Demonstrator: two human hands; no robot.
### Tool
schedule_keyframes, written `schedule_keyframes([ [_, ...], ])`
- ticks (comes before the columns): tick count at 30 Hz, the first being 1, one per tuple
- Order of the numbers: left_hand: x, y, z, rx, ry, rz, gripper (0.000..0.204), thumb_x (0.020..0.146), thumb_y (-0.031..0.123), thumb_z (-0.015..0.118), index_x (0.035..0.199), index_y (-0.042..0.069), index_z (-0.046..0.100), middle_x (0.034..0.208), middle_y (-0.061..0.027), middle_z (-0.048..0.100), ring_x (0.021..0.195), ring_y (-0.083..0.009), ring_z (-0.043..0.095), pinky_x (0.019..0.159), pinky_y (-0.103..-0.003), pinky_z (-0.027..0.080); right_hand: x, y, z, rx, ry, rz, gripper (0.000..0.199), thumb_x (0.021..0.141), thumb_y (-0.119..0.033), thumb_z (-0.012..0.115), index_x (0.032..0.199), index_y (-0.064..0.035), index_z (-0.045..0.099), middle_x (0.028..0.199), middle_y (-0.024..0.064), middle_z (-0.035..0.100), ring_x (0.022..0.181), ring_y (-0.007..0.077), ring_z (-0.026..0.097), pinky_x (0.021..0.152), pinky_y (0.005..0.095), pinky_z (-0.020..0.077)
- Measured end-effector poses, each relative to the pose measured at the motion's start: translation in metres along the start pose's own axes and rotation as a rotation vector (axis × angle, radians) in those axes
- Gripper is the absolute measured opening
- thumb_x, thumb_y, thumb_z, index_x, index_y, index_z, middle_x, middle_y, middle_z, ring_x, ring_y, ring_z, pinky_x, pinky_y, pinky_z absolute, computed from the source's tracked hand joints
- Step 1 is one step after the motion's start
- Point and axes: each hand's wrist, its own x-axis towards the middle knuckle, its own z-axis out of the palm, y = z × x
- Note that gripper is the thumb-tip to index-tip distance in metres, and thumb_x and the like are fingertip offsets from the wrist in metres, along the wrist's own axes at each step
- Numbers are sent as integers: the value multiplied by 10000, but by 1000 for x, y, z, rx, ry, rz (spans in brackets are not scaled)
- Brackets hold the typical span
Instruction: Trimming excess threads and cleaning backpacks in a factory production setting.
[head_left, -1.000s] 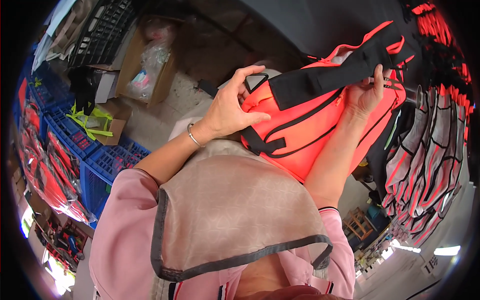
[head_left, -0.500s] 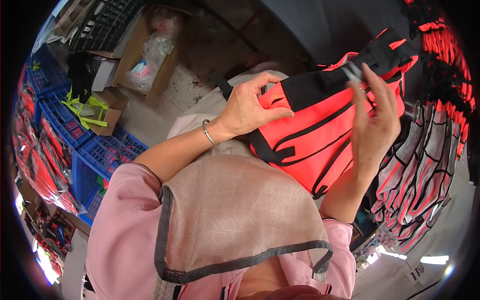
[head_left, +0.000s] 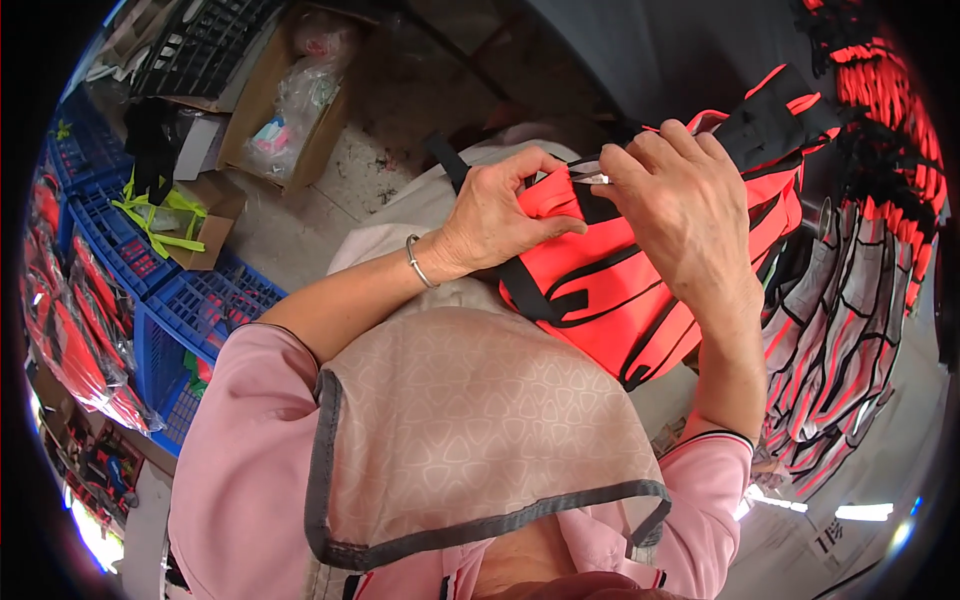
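Pinching a bright-red, black-trimmed fabric bag (head_left: 600,335) in left hand (head_left: 500,210); clasping a silver-bladed tool (head_left: 588,172) in right hand (head_left: 690,205) (handle hidden). Could nick bag or left hand by slipping.

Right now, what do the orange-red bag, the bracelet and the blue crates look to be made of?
The orange-red bag: probably synthetic fabric, mostly matte, as it folds softly; the fibre can't be told.
The bracelet: likely polished metal, from its silvery shine.
The blue crates: apparently rigid moulded plastic, given their open lattice.
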Motion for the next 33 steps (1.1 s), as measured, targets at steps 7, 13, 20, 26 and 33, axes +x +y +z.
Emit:
schedule_keyframes([
  [7,2,1,-2,23,-29,63,433,656,163,880,981,22,630,785,-81,656,701,-188,640,673,-296,525,7,12,-5,19,-37,-89,55,749,-116,667,749,-91,619,706,17,561,747,186,540,658,326,400],
  [13,1,3,-2,-9,-59,39,407,661,162,881,955,21,639,787,-71,662,702,-162,637,677,-289,525,2,21,0,103,-68,-88,103,763,-150,705,790,-89,627,709,23,570,754,201,546,665,329,433],
  [20,1,-2,-1,-44,-50,35,405,675,184,886,945,14,638,768,-64,664,681,-127,623,662,-275,521,-8,21,2,198,31,29,130,742,-143,718,798,-83,617,733,24,576,765,201,554,659,328,441],
  [26,0,-8,-2,-32,-59,29,425,677,191,886,972,20,634,770,-68,664,680,-133,623,659,-278,520,-2,7,3,-29,50,-104,126,664,-130,657,777,-84,627,737,14,575,778,173,546,676,310,419],
  [33,-3,-2,-5,71,-38,75,428,684,199,871,996,36,627,791,-90,662,708,-214,658,670,-309,530,5,-15,-5,-158,-49,-128,140,758,-147,702,846,-80,617,768,11,585,793,179,545,674,328,420],
])
